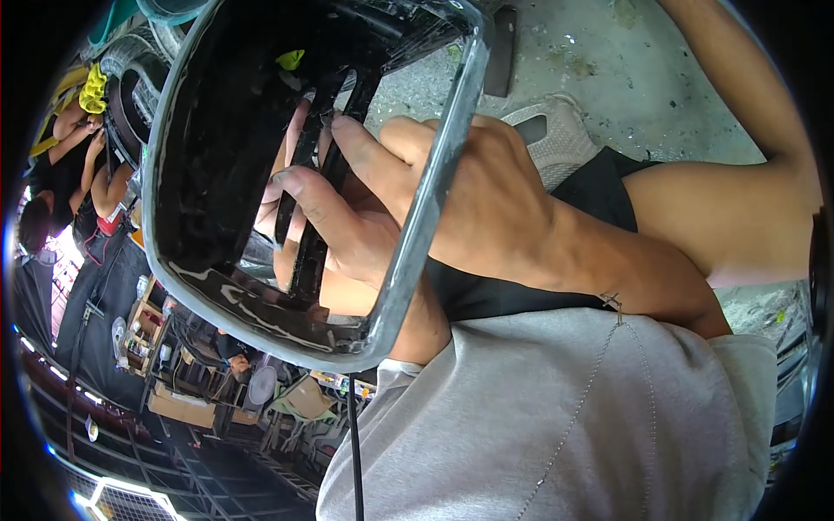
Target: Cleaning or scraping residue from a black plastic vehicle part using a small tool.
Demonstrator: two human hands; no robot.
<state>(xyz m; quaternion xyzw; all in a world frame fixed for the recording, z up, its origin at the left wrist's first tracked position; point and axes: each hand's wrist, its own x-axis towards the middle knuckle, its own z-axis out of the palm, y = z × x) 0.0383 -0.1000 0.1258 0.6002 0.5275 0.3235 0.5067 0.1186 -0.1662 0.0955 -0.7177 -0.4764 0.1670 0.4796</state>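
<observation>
Grey-rimmed shell (437, 178): I see the left hand (354, 233) pinching its black bar (311, 143), the right hand (493, 187) curled alongside, grip unclear.

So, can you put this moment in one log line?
left grip: thumb before, fingers behind black bars | right grip: fingertip at bars | grey-rimmed frame: bars show through

1. The floor (634, 87) spreads across the far side, grey-green and worn, with a brownish stain (584, 68) and small bright flecks (569, 39) scattered over it.
2. A flat dark strip (499, 56) lies on the floor, far and just right of the middle.
3. A pale, textured shoe (556, 130) rests on the floor, nearer than the strip and to its right.
4. A wooden shelf (149, 323) at left carries small containers (135, 335), too small to tell apart.
</observation>
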